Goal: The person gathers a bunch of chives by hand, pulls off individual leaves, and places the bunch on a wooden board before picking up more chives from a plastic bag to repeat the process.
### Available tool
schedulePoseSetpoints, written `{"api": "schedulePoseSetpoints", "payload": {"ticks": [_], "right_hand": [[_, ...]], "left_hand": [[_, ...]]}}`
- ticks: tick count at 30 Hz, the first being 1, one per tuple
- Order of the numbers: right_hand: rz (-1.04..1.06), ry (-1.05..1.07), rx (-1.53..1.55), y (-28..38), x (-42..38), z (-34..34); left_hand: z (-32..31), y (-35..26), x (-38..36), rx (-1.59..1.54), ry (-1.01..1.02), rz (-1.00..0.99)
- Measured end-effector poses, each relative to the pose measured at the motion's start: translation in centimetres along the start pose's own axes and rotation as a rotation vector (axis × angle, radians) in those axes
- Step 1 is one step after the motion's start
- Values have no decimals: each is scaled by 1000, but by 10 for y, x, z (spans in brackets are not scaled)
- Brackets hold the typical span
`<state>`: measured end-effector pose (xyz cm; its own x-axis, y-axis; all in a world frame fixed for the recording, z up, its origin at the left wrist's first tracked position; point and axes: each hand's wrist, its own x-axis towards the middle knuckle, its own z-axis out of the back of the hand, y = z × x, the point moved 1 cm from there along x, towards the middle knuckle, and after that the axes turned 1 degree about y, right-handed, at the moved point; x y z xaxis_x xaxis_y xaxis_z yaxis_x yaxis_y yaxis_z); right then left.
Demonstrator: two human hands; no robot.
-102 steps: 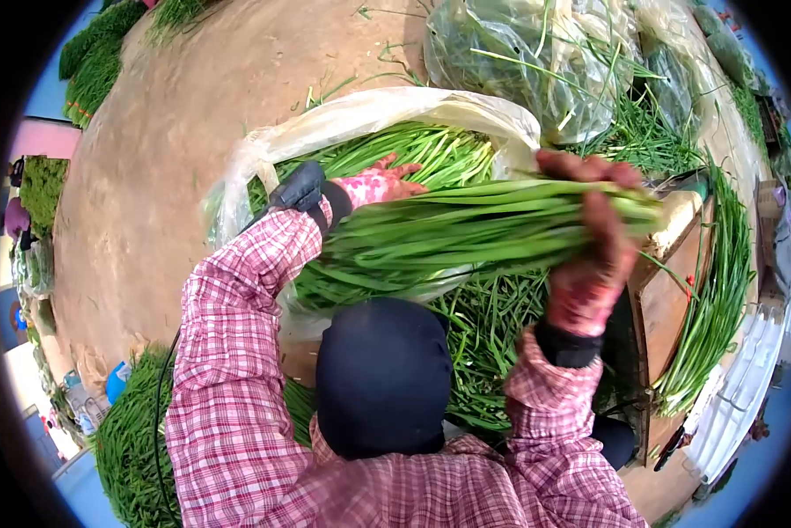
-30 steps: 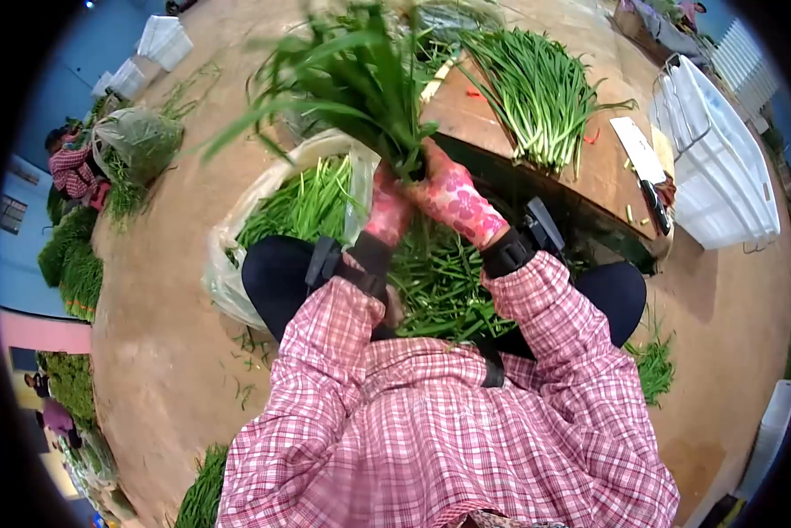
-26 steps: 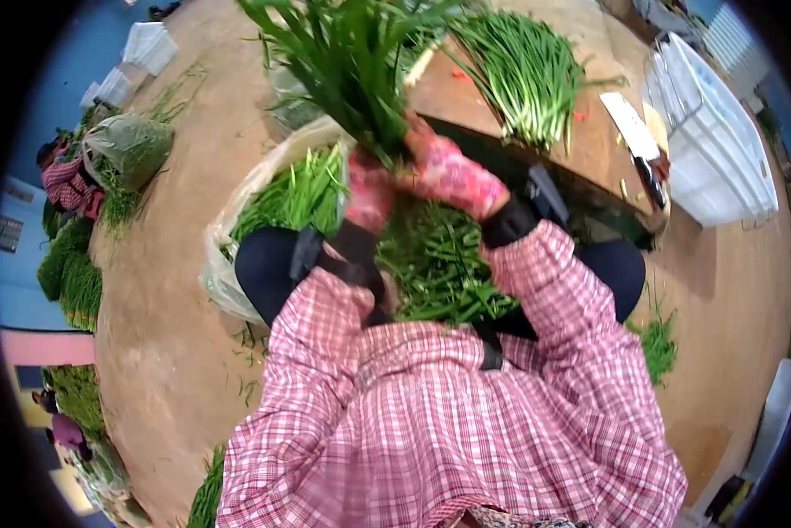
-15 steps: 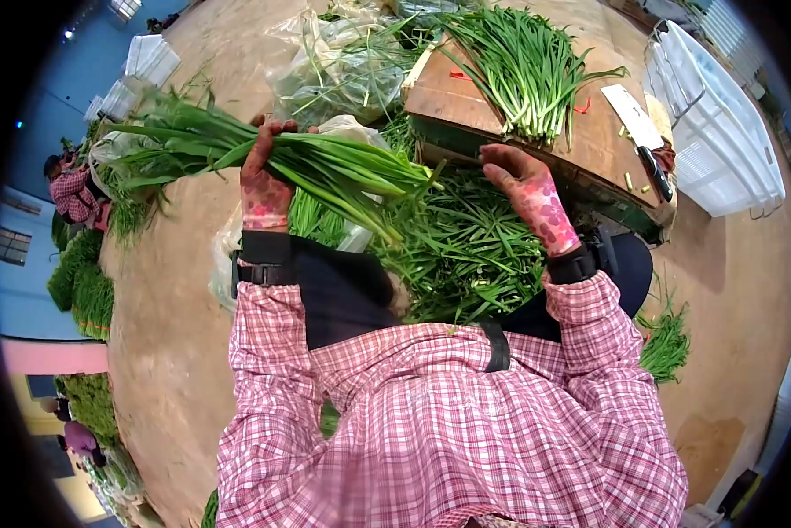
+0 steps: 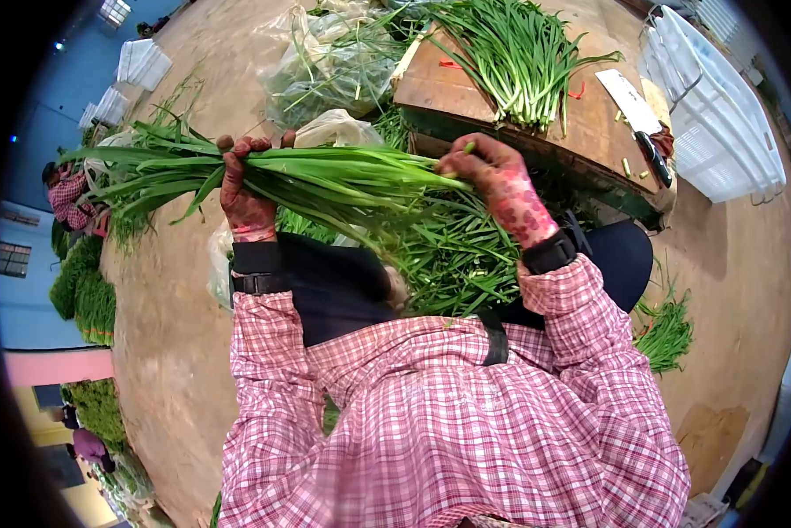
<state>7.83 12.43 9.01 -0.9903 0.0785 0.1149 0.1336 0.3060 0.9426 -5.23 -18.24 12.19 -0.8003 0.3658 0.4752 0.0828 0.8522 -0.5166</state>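
A loose bunch of garlic chives (image 5: 343,176) stretches sideways in front of me, leaf tips to the left and stem ends to the right. My left hand (image 5: 246,198) is closed around its leafy part. At the stem end, my right hand (image 5: 499,183) is closed with fingertips pinching a few of the stalks. Under the bunch, between my knees, lies a heap of loose green leaves (image 5: 466,264). More garlic chives (image 5: 523,66) rest on a wooden block (image 5: 431,84) ahead, beside a cleaver (image 5: 629,101) with a black handle.
White plastic crates (image 5: 721,132) stand to the right of the block. A clear plastic bag (image 5: 325,75) with greens sits ahead on the left. On the floor at right is a small pile of greens (image 5: 666,333). Another person (image 5: 68,195) works at far left near stacked bundles (image 5: 92,295).
My right hand has moved left, from open beside the bunch to pinching its stem end. My left hand has shifted slightly left, and the bunch now lies more level.
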Motion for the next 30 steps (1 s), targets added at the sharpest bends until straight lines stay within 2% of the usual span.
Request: {"api": "schedulePoseSetpoints", "payload": {"ticks": [2, 4, 5, 8, 9, 10, 12, 13, 16, 17, 20, 21, 22, 24, 26, 28, 29, 30], "right_hand": [[17, -108, 106, -12, 3, 32], [-60, -237, -331, -12, 0, 63], [-60, -238, -490, -14, -3, 68], [123, -18, -539, -31, -5, 57], [-190, 11, -501, -15, -4, 35], [-364, -71, -378, -11, -2, 16], [-378, 72, -279, -18, -2, 5], [-376, 36, -231, -19, -4, 6], [-248, -236, -639, -34, -7, 48], [-324, -316, -449, -45, -5, 57], [-510, -198, -276, -19, -3, 21], [-442, -145, -134, -29, 1, 12], [-373, -135, -170, -32, 0, 12], [-313, -281, 150, -35, -4, 14], [-215, -374, -207, -52, -1, 50], [-188, -561, -461, -38, -4, 64], [26, -495, -422, -40, -7, 53], [90, -354, -305, -21, -13, 24]], "left_hand": [[2, -5, -2, 16, -8, -14], [2, -9, -2, 24, -3, -30], [3, -9, -1, 37, 11, -31], [1, -5, 1, 45, 18, -27], [-2, -1, 2, 37, 26, -24], [-5, 3, 3, 29, 36, -23], [-10, 6, 6, 19, 58, -18], [-11, 6, 6, 19, 68, -15], [-8, 0, 1, 53, 51, -21], [-11, -2, 1, 43, 60, -20], [-15, -4, -1, 23, 84, -16], [-15, -3, 0, 10, 103, -16], [-15, -4, 0, -2, 121, -16], [-16, -6, -1, 0, 102, -73], [-13, -10, -4, 15, 83, -103], [-7, -15, -3, 30, 86, -116], [-5, -15, -3, 22, 86, -118], [-7, -14, -5, 32, 70, -116]]}}
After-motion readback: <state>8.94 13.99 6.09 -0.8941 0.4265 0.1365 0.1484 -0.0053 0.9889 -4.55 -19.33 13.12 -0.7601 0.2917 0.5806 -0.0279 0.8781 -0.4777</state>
